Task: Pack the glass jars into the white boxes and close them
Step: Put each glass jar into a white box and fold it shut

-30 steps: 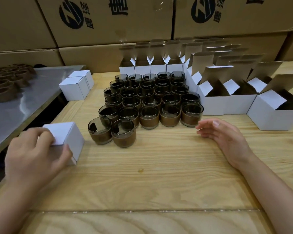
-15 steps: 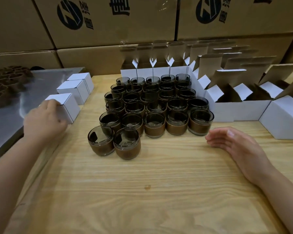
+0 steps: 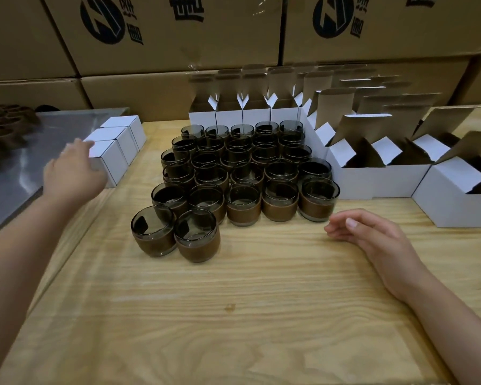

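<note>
Glass jars with brown bands stand packed together mid-counter, with open white boxes just behind them and to their right. Your left hand lies against the nearest of three closed boxes at the counter's left edge, fingers straight and together. Your right hand rests near the front jars, its fingers loosely curled, holding nothing.

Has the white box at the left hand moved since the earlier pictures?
Yes: the white box went farther along the table, up against the two closed boxes.
</note>
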{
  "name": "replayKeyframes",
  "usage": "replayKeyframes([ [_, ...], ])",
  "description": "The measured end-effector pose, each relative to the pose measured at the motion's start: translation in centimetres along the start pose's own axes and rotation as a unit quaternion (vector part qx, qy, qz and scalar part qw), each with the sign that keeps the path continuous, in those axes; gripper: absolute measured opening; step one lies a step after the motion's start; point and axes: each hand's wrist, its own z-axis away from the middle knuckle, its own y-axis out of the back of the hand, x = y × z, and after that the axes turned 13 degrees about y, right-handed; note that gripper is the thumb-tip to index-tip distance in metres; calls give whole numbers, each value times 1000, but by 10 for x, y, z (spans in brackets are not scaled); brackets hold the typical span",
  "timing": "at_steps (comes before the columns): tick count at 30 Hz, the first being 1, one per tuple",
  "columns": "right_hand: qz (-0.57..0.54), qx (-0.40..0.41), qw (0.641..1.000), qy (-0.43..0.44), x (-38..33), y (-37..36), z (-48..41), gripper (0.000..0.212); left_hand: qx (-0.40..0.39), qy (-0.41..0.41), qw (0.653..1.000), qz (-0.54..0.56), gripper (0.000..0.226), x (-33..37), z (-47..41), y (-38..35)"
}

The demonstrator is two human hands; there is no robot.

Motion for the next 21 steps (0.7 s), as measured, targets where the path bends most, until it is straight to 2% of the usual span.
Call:
replayKeyframes([
  [3, 24, -3, 1000, -1, 0, -1, 1, 22, 56, -11, 984, 172, 45, 39, 37, 16],
  [6, 38, 3, 999, -5, -1, -4, 1, 17, 40, -111, 949, 292, 29, 86, 103, 28],
  [9, 50, 8, 999, -12, -3, -7, 1, 16, -8, -258, 906, 334, 24, 124, 173, 26],
  [11, 62, 8, 998, -13, -3, -8, 1, 16, -49, -312, 889, 332, 23, 142, 213, 9],
  [15, 82, 5, 997, -10, -4, -8, 2, 17, -134, -276, 888, 342, 16, 158, 260, -31],
  [19, 108, 0, 994, -16, -7, -10, 3, 17, -157, -231, 905, 322, 15, 157, 261, -47],
  [21, 174, 44, 984, 23, -11, -6, 3, 18, -168, -215, 911, 310, 15, 156, 259, -47],
])
